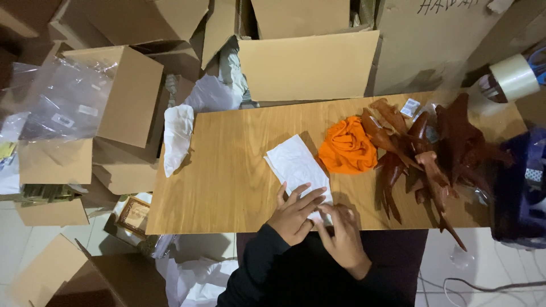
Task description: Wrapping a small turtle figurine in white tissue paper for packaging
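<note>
Both hands lay flat on the near end of a white paper sheet, close to the front edge of the surface. The left hand was spread, fingers fanned over the paper and pressing it down. The right hand sat just beside it, touching, fingers curled low onto the same corner; neither hand gripped anything that I could see, though what lay under the palms was hidden. The sheet ran away from the hands at a slant, its far end pointing toward the middle of the surface, so most of it lay beyond the fingertips.

To my eye the work was smoothing or folding that paper, and doing it well would mean keeping one palm flat as an anchor while the other ran the crease, so the thin sheet neither slid on the wood nor tore.

Just past the sheet's far end sat a bunched orange cloth, and touching that, to the right, a heap of dark brown carved wooden pieces. A tape roll stood at the far right corner. A crumpled white wad hung at the left edge, and cardboard boxes crowded behind and to the left.
</note>
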